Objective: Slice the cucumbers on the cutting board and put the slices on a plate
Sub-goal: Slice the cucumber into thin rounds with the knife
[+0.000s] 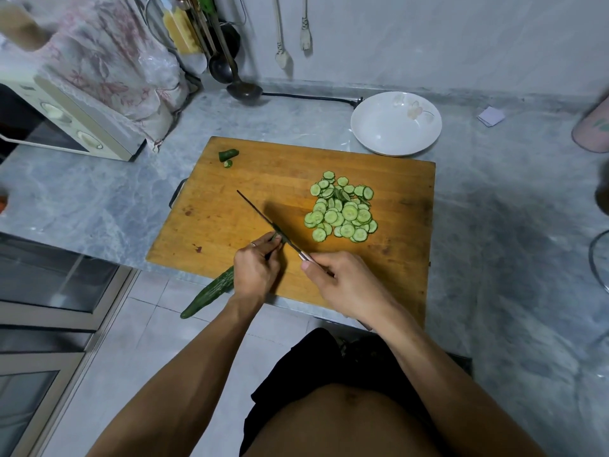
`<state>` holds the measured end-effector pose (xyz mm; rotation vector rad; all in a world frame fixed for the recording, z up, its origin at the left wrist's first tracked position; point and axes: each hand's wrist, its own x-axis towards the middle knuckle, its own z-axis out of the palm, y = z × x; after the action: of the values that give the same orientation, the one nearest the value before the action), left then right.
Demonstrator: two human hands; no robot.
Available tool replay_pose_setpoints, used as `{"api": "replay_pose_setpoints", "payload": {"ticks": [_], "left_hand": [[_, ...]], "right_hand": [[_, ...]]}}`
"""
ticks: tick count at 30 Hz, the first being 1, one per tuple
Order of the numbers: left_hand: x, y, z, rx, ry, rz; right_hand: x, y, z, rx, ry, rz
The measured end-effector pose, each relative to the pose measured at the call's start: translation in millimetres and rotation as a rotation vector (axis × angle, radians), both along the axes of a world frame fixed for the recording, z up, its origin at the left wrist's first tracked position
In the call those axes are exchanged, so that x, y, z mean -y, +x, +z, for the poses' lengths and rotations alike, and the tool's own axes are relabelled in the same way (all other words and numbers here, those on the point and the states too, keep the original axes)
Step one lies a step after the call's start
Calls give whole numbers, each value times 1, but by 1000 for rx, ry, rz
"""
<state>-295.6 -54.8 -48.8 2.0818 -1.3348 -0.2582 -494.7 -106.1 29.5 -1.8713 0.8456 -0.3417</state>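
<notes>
A wooden cutting board point(230, 209) lies on the grey marble counter. My left hand point(255, 270) grips a long dark green cucumber point(211, 293) whose tail sticks out past the board's near edge over the floor. My right hand point(346, 285) holds the handle of a thin knife point(263, 216), its blade set against the cucumber's cut end by my left fingertips. A pile of several cucumber slices point(342, 209) sits on the board's right half. A cucumber end piece point(228, 154) lies at the far left corner. The white plate point(395, 123), with nothing on it, stands beyond the board.
A microwave point(66, 120) under a floral cloth stands at the left. Ladles point(244, 89) and utensils hang against the back wall, with a black cord point(313, 97) running along the counter. A pink container point(593, 127) sits at the far right edge.
</notes>
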Motion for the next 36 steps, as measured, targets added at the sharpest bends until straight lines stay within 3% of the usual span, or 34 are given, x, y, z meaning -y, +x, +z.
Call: {"api": "replay_pose_setpoints", "payload": {"ticks": [8, 20, 36], "left_hand": [[0, -2, 6, -16, 45, 16], [2, -6, 2, -57, -46, 102], [0, 0, -3, -40, -47, 42]], "right_hand": [[0, 19, -21, -34, -29, -31], [5, -4, -20, -70, -62, -128], [-10, -6, -2, -9, -67, -15]]}}
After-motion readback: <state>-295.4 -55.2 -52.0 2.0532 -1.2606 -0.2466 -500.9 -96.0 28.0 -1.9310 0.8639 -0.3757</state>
